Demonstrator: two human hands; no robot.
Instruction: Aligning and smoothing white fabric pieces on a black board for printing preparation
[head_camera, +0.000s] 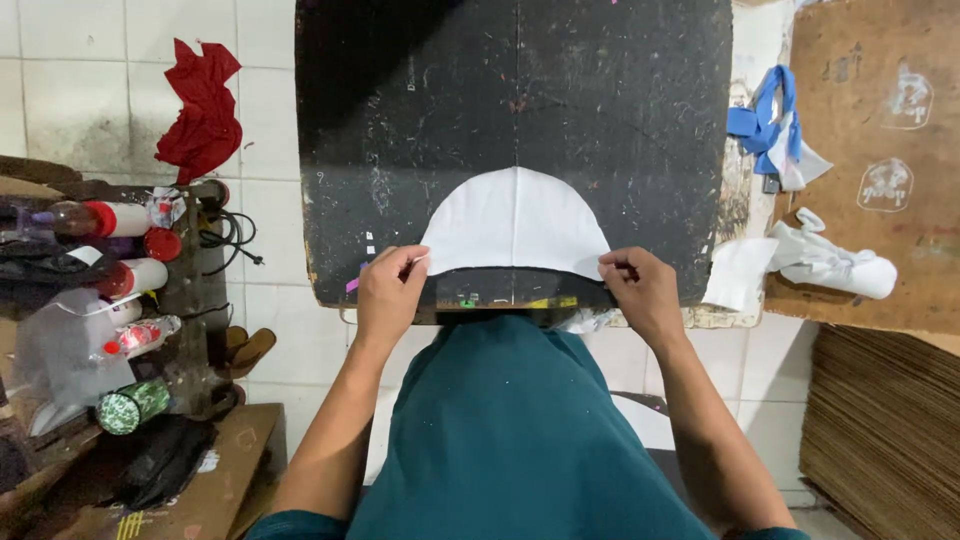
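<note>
As hands (515, 290) pinch white panel (515, 225), red rag (205, 110)

Even, fairly bright light falls from above my head; a dark shadow covers the upper left of the scratched black work board (600, 120). The white dome-shaped fabric piece (515, 225) looks nearly washed out. Edges bend outward, corners slightly soft.

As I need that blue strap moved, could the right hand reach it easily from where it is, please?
Probably yes: the right hand only pinches the white fabric piece at its corner, and bare black board lies between it and the blue strap.
</note>
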